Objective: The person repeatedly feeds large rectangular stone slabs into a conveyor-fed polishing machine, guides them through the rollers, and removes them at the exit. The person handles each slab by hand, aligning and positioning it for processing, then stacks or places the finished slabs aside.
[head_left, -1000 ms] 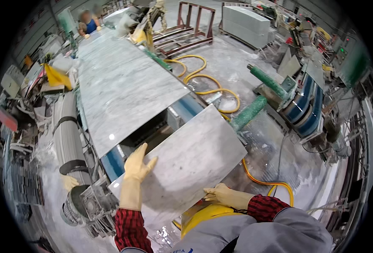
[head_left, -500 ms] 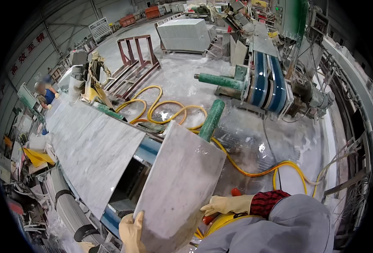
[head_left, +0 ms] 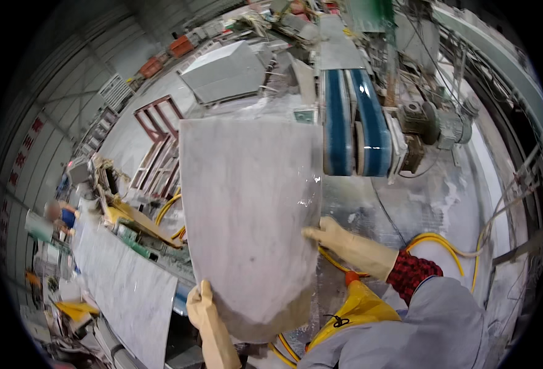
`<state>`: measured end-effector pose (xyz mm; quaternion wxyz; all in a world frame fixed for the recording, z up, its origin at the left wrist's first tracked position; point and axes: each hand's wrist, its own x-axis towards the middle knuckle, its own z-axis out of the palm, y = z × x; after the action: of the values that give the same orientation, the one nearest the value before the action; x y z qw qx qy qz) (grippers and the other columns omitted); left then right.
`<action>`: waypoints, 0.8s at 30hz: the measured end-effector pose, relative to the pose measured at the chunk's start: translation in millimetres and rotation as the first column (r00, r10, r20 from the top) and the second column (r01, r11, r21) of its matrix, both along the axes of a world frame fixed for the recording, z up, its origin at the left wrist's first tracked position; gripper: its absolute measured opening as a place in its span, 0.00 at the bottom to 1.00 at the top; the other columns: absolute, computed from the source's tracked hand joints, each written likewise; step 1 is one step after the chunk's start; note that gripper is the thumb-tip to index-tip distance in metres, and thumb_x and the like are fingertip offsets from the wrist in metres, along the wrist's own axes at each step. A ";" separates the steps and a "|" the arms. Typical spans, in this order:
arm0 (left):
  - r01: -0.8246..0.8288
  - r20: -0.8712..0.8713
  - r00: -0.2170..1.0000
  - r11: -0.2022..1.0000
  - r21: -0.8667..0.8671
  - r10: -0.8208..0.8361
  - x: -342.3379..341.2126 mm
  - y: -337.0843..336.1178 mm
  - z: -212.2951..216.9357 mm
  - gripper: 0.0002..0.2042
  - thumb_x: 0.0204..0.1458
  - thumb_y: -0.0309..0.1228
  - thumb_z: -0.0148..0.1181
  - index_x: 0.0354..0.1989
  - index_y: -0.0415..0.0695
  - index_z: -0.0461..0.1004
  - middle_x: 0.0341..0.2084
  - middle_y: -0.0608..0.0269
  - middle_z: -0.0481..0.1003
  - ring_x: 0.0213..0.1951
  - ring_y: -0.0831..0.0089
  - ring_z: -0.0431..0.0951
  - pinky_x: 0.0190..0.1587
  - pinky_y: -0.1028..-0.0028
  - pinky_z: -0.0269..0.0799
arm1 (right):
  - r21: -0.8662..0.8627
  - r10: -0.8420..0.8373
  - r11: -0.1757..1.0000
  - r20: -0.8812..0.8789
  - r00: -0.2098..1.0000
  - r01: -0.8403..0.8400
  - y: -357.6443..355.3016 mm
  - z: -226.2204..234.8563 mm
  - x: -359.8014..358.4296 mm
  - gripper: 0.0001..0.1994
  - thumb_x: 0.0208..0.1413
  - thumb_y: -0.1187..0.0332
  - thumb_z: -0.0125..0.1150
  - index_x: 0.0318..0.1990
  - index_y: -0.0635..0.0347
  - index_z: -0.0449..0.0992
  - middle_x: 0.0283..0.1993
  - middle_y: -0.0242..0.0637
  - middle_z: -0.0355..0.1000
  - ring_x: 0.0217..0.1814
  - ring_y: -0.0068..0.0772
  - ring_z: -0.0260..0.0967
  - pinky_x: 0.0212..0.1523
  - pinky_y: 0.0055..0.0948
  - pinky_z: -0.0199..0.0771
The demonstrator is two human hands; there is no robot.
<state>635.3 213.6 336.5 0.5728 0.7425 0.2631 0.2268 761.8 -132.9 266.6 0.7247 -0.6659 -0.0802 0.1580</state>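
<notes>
The stone slab (head_left: 250, 215) is off any support and carried in the air in front of the person, its face turned up toward the camera and its long side running away from the body. Both hands wear pale rubber gloves. The left hand (head_left: 202, 307) takes the near lower corner from underneath, its grip closed on the slab's edge. The right hand (head_left: 333, 240) presses flat against the right edge about halfway up, fingers laid on the stone, so its grip is also on the slab rather than free.

As a judgement, the lift is done and the carry is under way; the putting down is what is left, since no part of the slab rests on anything yet.

To the lower left lies a second long slab (head_left: 124, 289) on the roller line, with another person (head_left: 62, 215) at its far end. Ahead and to the right stands a machine with blue belts (head_left: 351, 123) and a motor (head_left: 443, 126) beside it. A red metal rack (head_left: 157, 141) stands on the wet floor (head_left: 431, 197) further off, and yellow hoses (head_left: 443, 243) loop across that floor near the person's yellow apron (head_left: 357, 307).
</notes>
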 end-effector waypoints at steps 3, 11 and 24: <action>0.181 -0.033 0.982 0.976 -0.123 -0.186 94.6 -42.5 -55.1 0.16 0.64 0.38 0.63 0.27 0.39 0.77 0.26 0.69 0.76 0.29 0.79 0.71 0.34 0.76 0.68 | -0.057 -0.267 0.961 0.038 0.963 0.269 -75.9 5.9 59.7 0.23 0.60 0.60 0.67 0.51 0.75 0.78 0.44 0.44 0.79 0.45 0.32 0.75 0.44 0.32 0.76; 0.380 -0.216 0.873 0.887 -0.261 -0.437 188.5 -242.9 -110.4 0.25 0.63 0.53 0.58 0.32 0.38 0.80 0.23 0.67 0.77 0.26 0.78 0.72 0.33 0.71 0.69 | -0.394 -0.730 0.671 -0.204 0.652 0.628 -241.1 -3.3 104.8 0.33 0.55 0.57 0.72 0.59 0.77 0.70 0.49 0.46 0.77 0.48 0.33 0.74 0.50 0.33 0.73; 0.700 -0.708 0.539 0.710 0.076 -0.457 249.3 -275.1 -157.2 0.36 0.62 0.64 0.42 0.56 0.43 0.79 0.50 0.46 0.80 0.54 0.49 0.77 0.59 0.59 0.67 | -0.352 -0.706 0.694 -0.500 0.501 0.628 -260.8 -46.6 120.7 0.44 0.53 0.57 0.75 0.71 0.72 0.59 0.69 0.52 0.65 0.70 0.42 0.64 0.68 0.37 0.64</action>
<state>884.6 -61.5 179.3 0.3461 0.9060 0.1315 -0.2050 882.6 -393.7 220.0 0.6714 -0.6013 0.4271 0.0727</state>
